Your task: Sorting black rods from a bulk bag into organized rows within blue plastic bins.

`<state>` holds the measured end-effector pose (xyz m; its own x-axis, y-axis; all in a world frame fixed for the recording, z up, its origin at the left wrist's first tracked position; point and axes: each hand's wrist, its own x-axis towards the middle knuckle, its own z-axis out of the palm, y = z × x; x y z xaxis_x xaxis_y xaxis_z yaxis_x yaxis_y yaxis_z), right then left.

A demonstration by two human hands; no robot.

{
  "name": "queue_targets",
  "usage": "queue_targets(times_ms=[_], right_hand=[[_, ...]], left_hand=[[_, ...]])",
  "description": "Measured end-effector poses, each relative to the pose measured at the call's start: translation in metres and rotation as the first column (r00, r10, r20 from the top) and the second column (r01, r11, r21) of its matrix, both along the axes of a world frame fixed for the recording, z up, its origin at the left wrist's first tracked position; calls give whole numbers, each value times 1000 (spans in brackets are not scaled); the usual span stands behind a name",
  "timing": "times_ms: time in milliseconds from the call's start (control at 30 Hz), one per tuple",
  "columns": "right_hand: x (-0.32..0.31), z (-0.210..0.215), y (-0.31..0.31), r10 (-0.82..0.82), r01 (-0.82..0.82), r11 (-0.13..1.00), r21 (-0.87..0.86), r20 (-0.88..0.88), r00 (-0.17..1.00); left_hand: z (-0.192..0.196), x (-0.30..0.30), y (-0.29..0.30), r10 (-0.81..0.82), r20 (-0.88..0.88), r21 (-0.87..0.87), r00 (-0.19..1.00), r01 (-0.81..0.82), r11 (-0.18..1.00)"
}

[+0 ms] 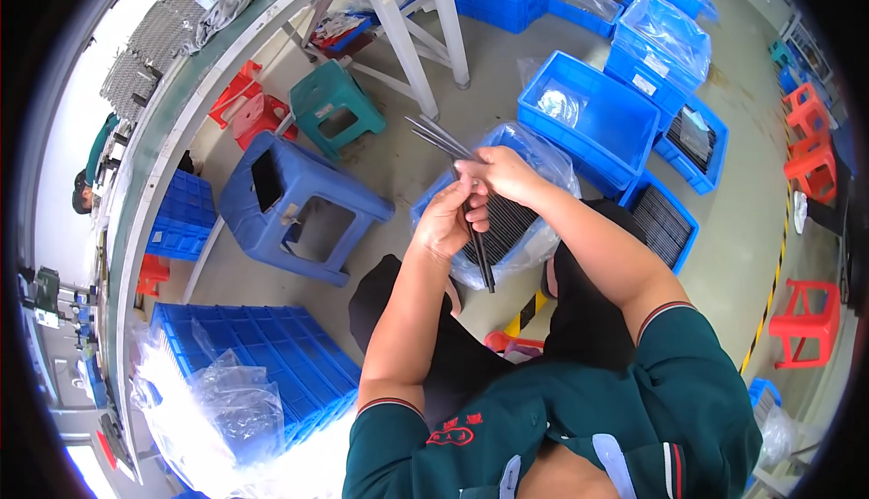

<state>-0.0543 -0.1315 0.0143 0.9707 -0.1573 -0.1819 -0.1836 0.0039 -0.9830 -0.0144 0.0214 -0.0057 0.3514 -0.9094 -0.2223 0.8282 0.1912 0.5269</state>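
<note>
My left hand [445,217] is closed around slim black rods [482,259], whose lower ends point down toward my lap. Right beside it, my right hand [507,176] grips a small bundle of dark grey rods [436,135] that fans out to the upper left. The two hands touch at the fingers, and how many rods each one holds is hidden. Under them stands a blue bin [425,199] lined with a clear plastic bag [554,162]. Many dark rods [509,224] lie side by side in it, partly covered by my hands.
A blue stool [303,182] with a dark flat rectangle on top stands to the left, a green stool [335,105] behind it. An open blue crate [588,119] sits beyond the bin; crates of dark rods [665,223] lie right. Stacked blue crates [258,354] flank my left.
</note>
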Motion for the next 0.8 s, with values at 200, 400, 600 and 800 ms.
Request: queue_targets(times_ms=[200, 400, 600, 800], right_hand=[[-15, 11, -1, -14, 13, 974, -228, -1, 1000], [-33, 16, 6, 104, -95, 992, 81, -111, 988], [-31, 14, 12, 70, -69, 998, 15, -122, 990], [-33, 17, 17, 23, 0, 989, 148, -159, 987]], left_hand=[[5, 24, 8, 532, 43, 156, 845, -532, 832], [10, 35, 15, 699, 90, 158, 709, -704, 693], [10, 24, 3, 665, 83, 128, 742, -670, 732], [10, 17, -7, 613, 197, 160, 765, -642, 750]])
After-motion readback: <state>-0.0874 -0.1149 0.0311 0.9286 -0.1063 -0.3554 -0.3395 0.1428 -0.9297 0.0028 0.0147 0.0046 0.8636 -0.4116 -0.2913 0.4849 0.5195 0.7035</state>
